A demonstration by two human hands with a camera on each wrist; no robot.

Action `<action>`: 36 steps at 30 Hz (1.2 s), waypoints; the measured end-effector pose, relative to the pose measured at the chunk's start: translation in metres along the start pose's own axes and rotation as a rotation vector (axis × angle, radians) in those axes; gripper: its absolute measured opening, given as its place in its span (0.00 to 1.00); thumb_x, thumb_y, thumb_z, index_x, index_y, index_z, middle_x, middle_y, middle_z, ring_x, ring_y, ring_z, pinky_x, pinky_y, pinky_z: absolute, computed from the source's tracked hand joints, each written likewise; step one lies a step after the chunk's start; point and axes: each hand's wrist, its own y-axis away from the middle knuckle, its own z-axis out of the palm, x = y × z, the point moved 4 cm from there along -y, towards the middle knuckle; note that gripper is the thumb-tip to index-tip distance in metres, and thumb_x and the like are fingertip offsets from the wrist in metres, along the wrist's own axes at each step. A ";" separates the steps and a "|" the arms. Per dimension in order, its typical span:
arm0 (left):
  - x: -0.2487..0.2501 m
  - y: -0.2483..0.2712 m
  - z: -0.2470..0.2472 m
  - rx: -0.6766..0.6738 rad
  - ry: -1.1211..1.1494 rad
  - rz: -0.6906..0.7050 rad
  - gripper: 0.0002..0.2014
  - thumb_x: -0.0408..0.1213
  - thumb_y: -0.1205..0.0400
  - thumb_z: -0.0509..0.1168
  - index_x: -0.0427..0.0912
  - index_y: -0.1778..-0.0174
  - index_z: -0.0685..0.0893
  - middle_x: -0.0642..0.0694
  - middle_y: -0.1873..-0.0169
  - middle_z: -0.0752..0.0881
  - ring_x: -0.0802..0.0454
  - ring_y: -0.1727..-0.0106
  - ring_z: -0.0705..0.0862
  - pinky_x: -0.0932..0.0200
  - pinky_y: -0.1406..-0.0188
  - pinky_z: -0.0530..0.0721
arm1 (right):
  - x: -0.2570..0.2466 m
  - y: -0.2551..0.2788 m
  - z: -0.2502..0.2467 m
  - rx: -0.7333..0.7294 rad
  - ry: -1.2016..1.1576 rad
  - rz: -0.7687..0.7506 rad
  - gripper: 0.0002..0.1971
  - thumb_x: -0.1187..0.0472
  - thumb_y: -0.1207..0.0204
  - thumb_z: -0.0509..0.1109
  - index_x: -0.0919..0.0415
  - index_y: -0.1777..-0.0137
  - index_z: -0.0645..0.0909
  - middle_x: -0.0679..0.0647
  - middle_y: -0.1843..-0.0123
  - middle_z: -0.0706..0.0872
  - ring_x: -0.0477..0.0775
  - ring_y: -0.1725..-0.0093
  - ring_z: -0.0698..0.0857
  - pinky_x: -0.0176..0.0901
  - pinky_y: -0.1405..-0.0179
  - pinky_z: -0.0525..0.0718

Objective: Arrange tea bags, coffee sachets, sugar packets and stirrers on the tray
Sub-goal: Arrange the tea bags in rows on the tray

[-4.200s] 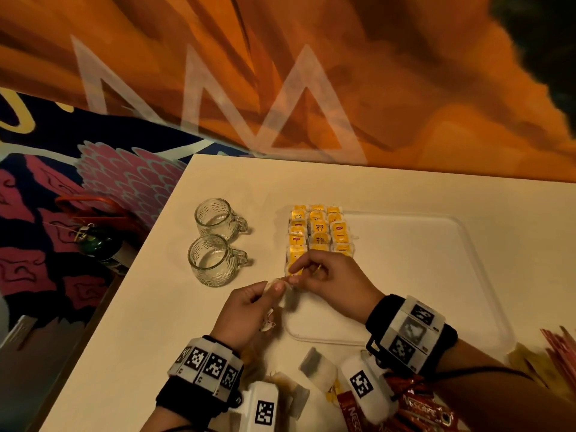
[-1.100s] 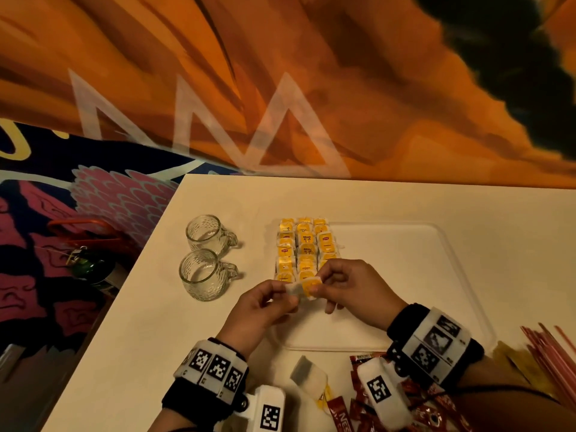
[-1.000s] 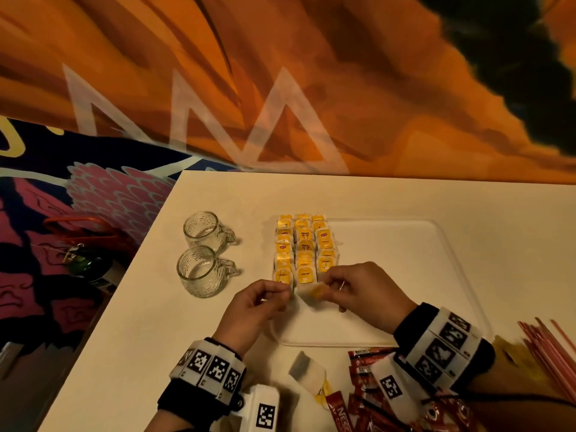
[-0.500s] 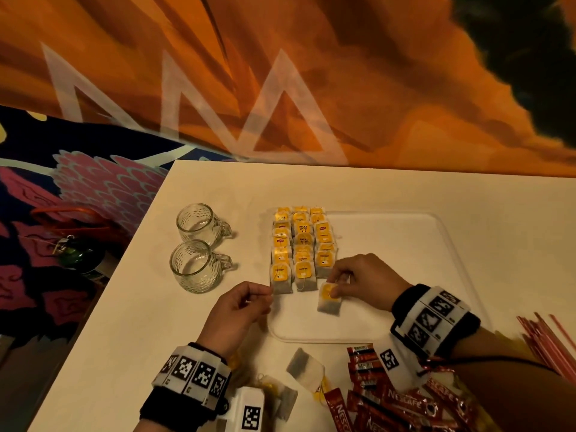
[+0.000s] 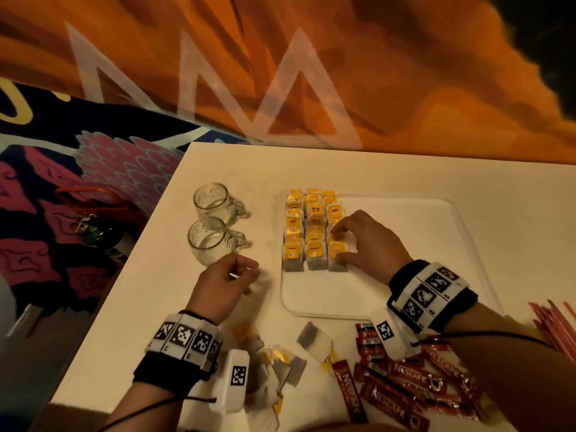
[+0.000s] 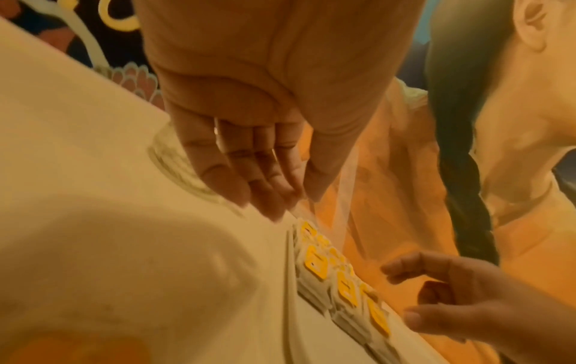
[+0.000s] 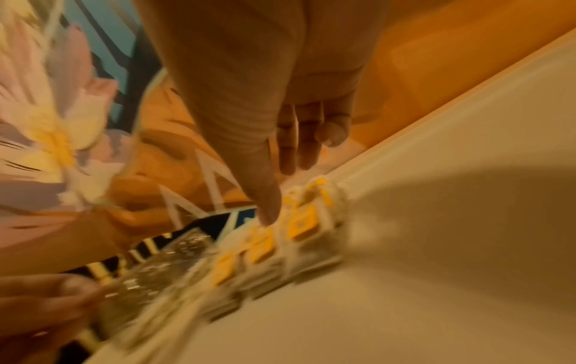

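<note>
Yellow-tagged tea bags lie in three columns at the left end of the white tray. My right hand reaches over the right column, its spread fingertips and thumb touching the nearest tea bag. The wrist view shows that hand with its fingers extended above the rows. My left hand rests on the table just left of the tray, fingers relaxed and holding nothing, as the left wrist view also shows. Loose tea bags, red coffee sachets and red stirrers lie near the front edge.
Two glass mugs stand left of the tray, close to my left hand. The table's left edge drops to a patterned floor with a green object. An orange wall runs behind the table.
My right hand carried a tea bag to the near end of the right column and set it down. My left hand let go of it and drew back left onto the table.
</note>
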 end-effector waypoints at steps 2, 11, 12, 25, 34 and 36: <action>0.007 -0.007 -0.006 0.011 -0.052 0.022 0.05 0.34 0.23 0.71 0.46 0.53 0.85 0.44 0.64 0.87 0.47 0.67 0.88 0.58 0.70 0.80 | -0.005 0.006 -0.008 0.013 -0.030 -0.083 0.22 0.57 0.33 0.80 0.47 0.40 0.81 0.44 0.41 0.75 0.45 0.58 0.76 0.48 0.55 0.81; -0.010 0.049 -0.009 -0.135 -0.291 0.108 0.10 0.36 0.26 0.75 0.54 0.52 0.87 0.53 0.62 0.88 0.57 0.65 0.85 0.74 0.68 0.77 | -0.050 0.056 0.047 -0.407 0.198 -0.289 0.20 0.54 0.27 0.73 0.41 0.36 0.80 0.40 0.50 0.79 0.47 0.45 0.80 0.41 0.55 0.72; -0.011 0.055 -0.007 -0.145 -0.318 0.124 0.10 0.36 0.26 0.74 0.54 0.52 0.86 0.54 0.60 0.87 0.60 0.64 0.85 0.76 0.66 0.77 | -0.049 0.057 0.050 -0.398 0.238 -0.285 0.18 0.52 0.27 0.73 0.41 0.36 0.80 0.41 0.48 0.81 0.48 0.43 0.80 0.41 0.54 0.72; -0.043 0.093 0.020 -0.206 -0.416 0.123 0.32 0.50 0.39 0.82 0.65 0.40 0.78 0.56 0.45 0.77 0.62 0.51 0.79 0.70 0.53 0.78 | -0.057 0.067 0.051 -0.469 -0.147 -0.171 0.11 0.53 0.31 0.79 0.52 0.51 0.86 0.42 0.57 0.85 0.42 0.56 0.81 0.32 0.61 0.74; -0.048 0.085 0.042 -0.122 -0.537 0.051 0.28 0.50 0.34 0.79 0.57 0.38 0.80 0.53 0.47 0.80 0.52 0.46 0.81 0.54 0.46 0.81 | -0.078 0.064 0.082 -0.525 0.108 -0.286 0.18 0.51 0.28 0.74 0.49 0.38 0.80 0.50 0.41 0.83 0.49 0.48 0.79 0.42 0.53 0.75; -0.049 0.083 0.042 -0.116 -0.515 0.022 0.24 0.49 0.34 0.78 0.54 0.42 0.81 0.51 0.48 0.82 0.51 0.47 0.82 0.54 0.47 0.82 | -0.074 0.064 0.082 -0.537 0.111 -0.250 0.14 0.51 0.27 0.74 0.53 0.43 0.81 0.52 0.44 0.84 0.49 0.51 0.78 0.42 0.55 0.75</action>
